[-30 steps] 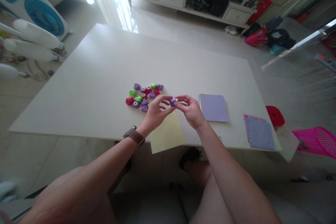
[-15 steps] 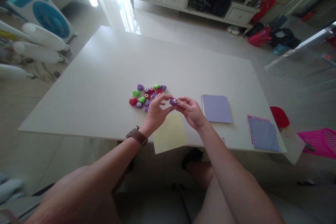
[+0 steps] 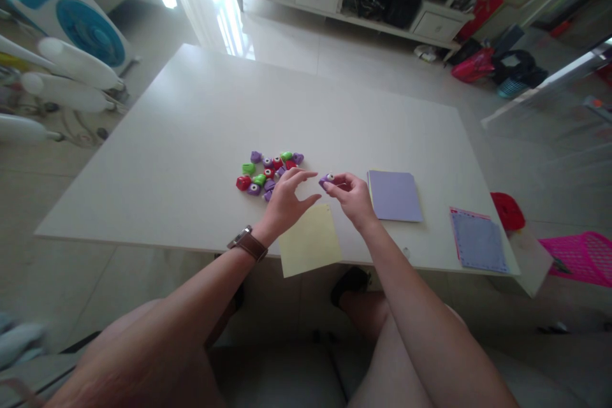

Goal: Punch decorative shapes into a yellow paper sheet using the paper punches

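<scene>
My right hand (image 3: pixel 352 197) pinches a small purple craft punch (image 3: pixel 326 180) with a round white button, raised over the table. Facing it from the left, my left hand (image 3: pixel 289 199) holds nothing; its thumb and fingers are spread apart in a C shape. A sheet of pale yellow paper (image 3: pixel 310 243) lies below both hands and juts past the table's front edge. Just beyond my left hand sits a cluster of small craft punches (image 3: pixel 259 179) in purple, red and green, partly hidden by that hand.
Right of my right hand lies a stack of lilac paper (image 3: pixel 394 196). Farther right, a bluish packet (image 3: pixel 479 242) rests near the corner of the white table (image 3: pixel 157 140). A pink basket (image 3: pixel 581 258) and red stool (image 3: pixel 507 211) stand beyond that end.
My left fingers have come off the purple punch and opened. My right hand has drawn it slightly to the right and tilted it.
</scene>
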Motion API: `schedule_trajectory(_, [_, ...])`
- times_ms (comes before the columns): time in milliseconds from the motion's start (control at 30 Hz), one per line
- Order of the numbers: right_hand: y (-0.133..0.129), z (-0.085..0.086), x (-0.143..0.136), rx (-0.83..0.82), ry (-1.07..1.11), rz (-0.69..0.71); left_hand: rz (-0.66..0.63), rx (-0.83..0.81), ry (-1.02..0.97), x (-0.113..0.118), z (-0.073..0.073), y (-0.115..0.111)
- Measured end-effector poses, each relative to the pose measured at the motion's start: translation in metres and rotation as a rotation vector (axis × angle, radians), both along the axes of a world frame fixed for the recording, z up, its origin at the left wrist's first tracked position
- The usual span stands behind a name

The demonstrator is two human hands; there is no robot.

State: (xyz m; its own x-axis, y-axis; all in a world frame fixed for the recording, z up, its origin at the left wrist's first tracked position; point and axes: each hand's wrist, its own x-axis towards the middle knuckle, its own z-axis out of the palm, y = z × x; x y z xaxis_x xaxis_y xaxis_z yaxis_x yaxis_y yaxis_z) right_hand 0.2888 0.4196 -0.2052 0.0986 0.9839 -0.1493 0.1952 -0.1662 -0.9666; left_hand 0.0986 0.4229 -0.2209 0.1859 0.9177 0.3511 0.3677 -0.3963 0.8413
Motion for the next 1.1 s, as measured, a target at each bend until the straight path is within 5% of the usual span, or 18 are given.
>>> schedule_trajectory(333, [0.005,-0.026,0.052,0.009,-0.731,-0.008,0.049,-0.279,0.259,-0.047,-0.003,0.022])
schedule_trajectory(733, [0.004,-0.036,0.054,-0.025,-0.808,-0.002,0.009,-0.215,0.630,-0.050,-0.007,0.016])
schedule_trajectory(1100, [-0.003,-0.015,0.074,0.032,-1.169,-0.023,-0.001,-0.217,0.683,-0.051,-0.006,0.017])
